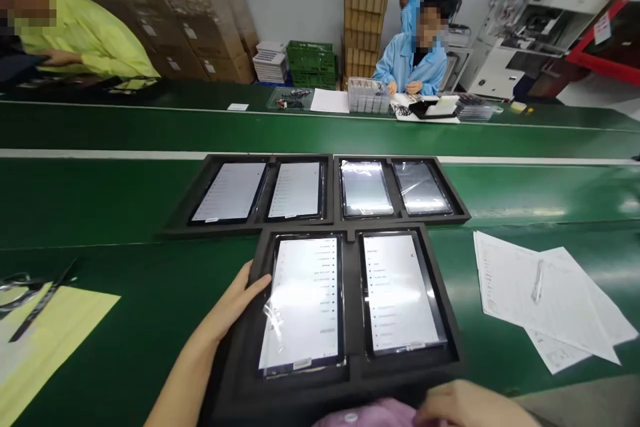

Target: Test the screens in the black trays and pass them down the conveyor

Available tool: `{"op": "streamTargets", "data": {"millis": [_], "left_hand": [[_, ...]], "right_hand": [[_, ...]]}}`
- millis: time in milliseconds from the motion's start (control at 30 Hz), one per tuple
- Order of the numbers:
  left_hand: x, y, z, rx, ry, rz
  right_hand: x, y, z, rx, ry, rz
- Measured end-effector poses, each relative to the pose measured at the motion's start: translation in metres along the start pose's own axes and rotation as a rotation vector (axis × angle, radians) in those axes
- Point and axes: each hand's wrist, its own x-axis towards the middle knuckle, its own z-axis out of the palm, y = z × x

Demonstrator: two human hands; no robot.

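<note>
A black foam tray (354,320) lies before me, its near side close to my body. Two tablets sit in its slots: the left tablet (303,300) and the right tablet (400,293), both with lit white screens showing lists and with clear film on them. My left hand (233,303) grips the tray's left edge, thumb on the rim and other fingers mostly hidden beyond the side. By the tray's near right corner is my right hand (463,403), beside purple cloth (367,413); its fingers are bent and partly cut off by the frame, so its hold cannot be made out.
Beyond, two more foam trays (265,193) (395,190) hold two tablets each. Papers with a pen-like item (537,280) lie right; a yellow sheet (60,333) and black strap lie left. Across the green bench (125,200), people in blue (415,60) and yellow (95,33) work.
</note>
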Motion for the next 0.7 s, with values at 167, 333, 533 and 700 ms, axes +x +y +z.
{"op": "streamTargets", "data": {"millis": [167, 333, 533, 700], "left_hand": [[-0.019, 0.026, 0.038, 0.621, 0.297, 0.412], [-0.023, 0.026, 0.072, 0.859, -0.138, 0.874], [-0.018, 0.018, 0.069, 0.883, -0.080, 0.946], [-0.037, 0.017, 0.037, 0.745, 0.234, 0.868]], "right_hand": [[0.029, 0.012, -0.049, -0.516, 0.638, -0.074], [0.096, 0.022, -0.041, -1.029, 0.484, -0.359], [0.089, 0.019, -0.051, -0.971, 0.522, -0.432], [0.078, 0.036, -0.069, -0.707, 0.880, -0.515]]}}
